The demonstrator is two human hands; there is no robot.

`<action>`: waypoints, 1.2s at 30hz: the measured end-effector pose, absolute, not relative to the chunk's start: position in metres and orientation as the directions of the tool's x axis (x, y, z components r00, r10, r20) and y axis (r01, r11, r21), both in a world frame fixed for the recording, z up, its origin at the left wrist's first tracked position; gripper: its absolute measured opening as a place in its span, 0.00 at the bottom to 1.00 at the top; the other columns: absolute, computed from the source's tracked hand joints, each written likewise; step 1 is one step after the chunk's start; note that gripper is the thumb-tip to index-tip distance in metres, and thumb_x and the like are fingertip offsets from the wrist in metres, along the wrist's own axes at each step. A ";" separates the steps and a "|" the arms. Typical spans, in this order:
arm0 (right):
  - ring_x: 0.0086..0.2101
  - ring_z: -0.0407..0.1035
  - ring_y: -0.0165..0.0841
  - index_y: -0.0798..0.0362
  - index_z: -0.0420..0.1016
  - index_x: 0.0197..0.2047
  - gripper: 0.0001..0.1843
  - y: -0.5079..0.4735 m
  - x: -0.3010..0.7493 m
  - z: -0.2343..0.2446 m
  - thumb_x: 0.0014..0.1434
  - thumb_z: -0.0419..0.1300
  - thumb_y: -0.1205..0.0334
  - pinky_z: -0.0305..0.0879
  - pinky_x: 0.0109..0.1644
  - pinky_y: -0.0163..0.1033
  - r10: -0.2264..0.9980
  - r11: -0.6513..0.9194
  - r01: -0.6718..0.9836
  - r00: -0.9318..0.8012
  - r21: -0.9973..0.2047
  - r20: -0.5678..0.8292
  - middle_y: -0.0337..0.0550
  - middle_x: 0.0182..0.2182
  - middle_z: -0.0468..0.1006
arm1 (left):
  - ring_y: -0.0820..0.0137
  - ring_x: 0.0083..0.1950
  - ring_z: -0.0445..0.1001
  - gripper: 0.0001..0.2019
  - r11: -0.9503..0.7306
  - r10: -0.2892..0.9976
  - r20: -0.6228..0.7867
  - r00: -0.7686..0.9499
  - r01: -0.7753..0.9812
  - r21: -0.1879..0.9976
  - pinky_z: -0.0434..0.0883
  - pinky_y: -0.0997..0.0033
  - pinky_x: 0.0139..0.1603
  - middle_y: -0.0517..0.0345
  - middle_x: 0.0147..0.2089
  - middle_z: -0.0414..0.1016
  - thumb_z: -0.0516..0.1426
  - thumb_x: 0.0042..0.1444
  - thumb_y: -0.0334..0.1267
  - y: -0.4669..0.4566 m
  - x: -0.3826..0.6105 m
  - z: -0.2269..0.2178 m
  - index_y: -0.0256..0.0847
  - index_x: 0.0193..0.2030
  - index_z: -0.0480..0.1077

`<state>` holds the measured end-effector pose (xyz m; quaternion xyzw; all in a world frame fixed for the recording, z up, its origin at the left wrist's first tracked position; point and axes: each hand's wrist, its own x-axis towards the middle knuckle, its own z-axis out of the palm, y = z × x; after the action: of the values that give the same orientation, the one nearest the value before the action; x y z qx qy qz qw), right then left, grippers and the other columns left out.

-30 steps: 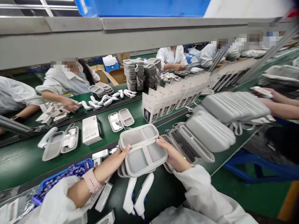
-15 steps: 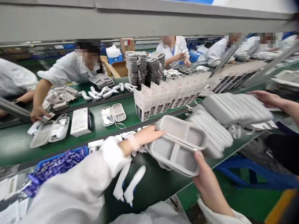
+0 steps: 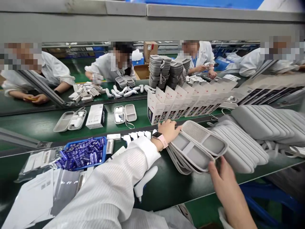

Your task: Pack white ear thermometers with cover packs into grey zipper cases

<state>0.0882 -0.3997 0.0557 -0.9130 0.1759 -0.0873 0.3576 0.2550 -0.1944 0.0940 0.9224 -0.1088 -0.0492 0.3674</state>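
Two hands at an open grey case: the left hand (image 3: 168, 133), fingers together, lies over its left rim; the right hand (image 3: 228, 187), fingers slightly spread, has its tips at the near rim. Grip cannot be told. The empty case (image 3: 197, 148) rests on a fanned stack of cases (image 3: 178, 159). Left: blue tray (image 3: 83, 152) holding blue packets (image 3: 92, 149). Near: white thermometer (image 3: 145, 181).
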 end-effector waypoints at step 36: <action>0.24 0.73 0.32 0.50 0.69 0.32 0.08 -0.268 -0.036 0.006 0.64 0.59 0.68 0.65 0.28 0.38 0.492 -0.741 0.649 0.699 -0.171 0.519 0.39 0.27 0.79 | 0.43 0.71 0.58 0.15 -0.988 0.065 0.091 0.994 0.051 0.146 0.62 0.41 0.64 0.38 0.71 0.61 0.57 0.59 0.35 -0.068 0.020 0.009 0.32 0.52 0.73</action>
<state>-0.0361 -0.2680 0.0063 -0.9052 -0.3152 -0.2263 0.1733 0.0203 -0.0682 0.0086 0.9958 0.0293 0.0479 0.0719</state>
